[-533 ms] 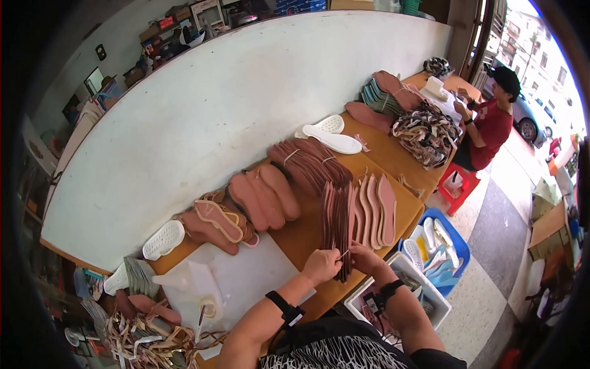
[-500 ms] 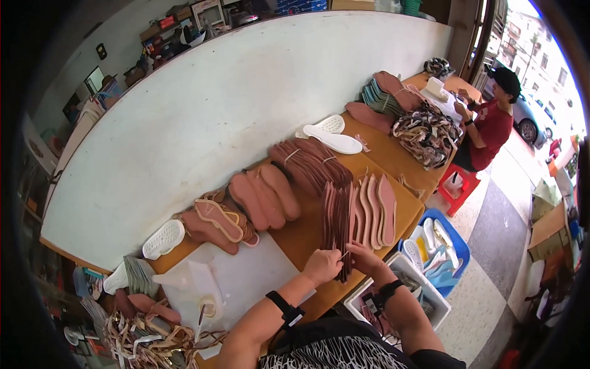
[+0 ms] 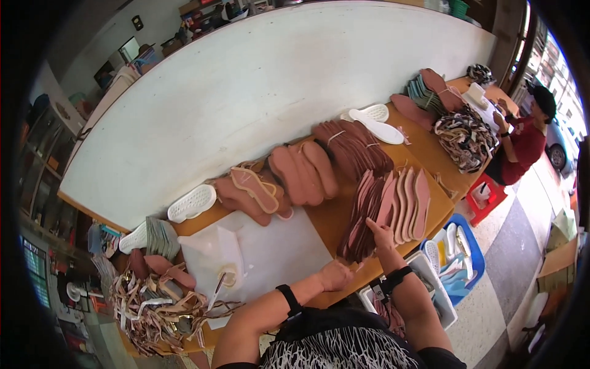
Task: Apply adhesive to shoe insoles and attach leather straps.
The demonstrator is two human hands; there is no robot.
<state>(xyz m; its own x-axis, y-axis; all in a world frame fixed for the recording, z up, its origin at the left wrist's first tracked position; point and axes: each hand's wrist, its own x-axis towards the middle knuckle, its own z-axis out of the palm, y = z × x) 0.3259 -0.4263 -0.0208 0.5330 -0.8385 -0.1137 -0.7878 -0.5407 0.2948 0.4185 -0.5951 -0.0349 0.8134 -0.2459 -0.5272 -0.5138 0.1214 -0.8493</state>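
The bare, rounded left hand (image 3: 337,275) was curled in, knuckles upward, its bare left forearm (image 3: 259,318) slanting up and rightward, while the bare right hand (image 3: 382,235) (the farther forward of the two) extended a finger, its bare right forearm (image 3: 420,312) leaning leftward

Brown table (image 3: 326,221) on my feed.
Clockwise, I see directly on it bundled soles (image 3: 353,147) at two, fanned soles (image 3: 410,203) at three, dark sole stack (image 3: 358,215) at four, white sheet (image 3: 270,252) at seven, strap tangle (image 3: 161,307) at eight.
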